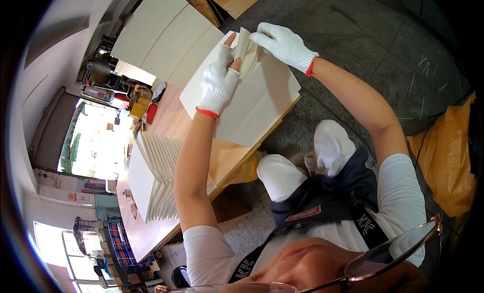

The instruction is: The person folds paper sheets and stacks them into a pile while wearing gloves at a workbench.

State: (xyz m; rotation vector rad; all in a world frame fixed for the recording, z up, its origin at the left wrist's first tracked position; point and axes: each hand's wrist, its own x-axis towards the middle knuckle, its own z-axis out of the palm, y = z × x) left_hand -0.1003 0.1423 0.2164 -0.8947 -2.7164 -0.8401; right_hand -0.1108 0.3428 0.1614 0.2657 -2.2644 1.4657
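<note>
My left hand (220, 80), in a white knit glove with a red cuff and bare thumb and index tips, lies on a white cardboard sheet (249, 119). Its index finger and thumb are stretched apart beside a folded white cardboard strip (246, 55). Across the fold, my right hand (283, 45), in a similar white glove, pinches the strip's far upper edge. The strip stands raised off the flat sheet, which rests at the table's edge. Beneath my right hand, part of the fold is hidden.
Large white sheets (164, 36) lie at the table's far end. Nearer, a stack of folded white boards (156, 179) stands on the wooden table (169, 107). An orange plastic bag (446, 159) is at the right, and thin white strips (422, 106) lie on the dark floor.
</note>
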